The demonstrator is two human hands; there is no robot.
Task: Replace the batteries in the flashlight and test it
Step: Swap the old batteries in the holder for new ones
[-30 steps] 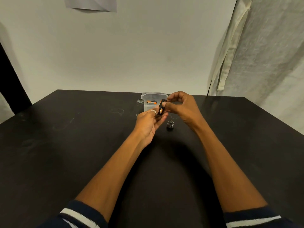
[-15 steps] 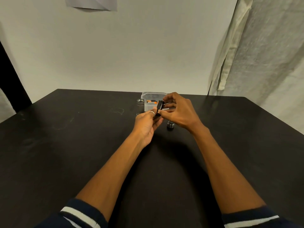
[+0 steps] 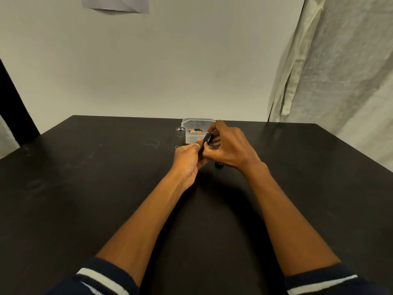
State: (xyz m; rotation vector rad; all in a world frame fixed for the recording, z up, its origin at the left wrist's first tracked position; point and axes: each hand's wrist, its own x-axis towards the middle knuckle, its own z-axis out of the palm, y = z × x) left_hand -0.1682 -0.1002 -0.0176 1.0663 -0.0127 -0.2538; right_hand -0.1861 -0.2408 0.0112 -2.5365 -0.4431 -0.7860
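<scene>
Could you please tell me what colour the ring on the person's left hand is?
Silver, on a finger of the left hand; the ring shows in the head view.

Plain indoor room: bare black table [image 3: 85,188], blank wall [image 3: 191,60], pale curtain [image 3: 340,60].

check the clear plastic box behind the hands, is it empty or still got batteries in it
Not empty. The clear box sits open-topped on the table, and at least two orange-and-black batteries lie inside; an exact count cannot be told.
</scene>
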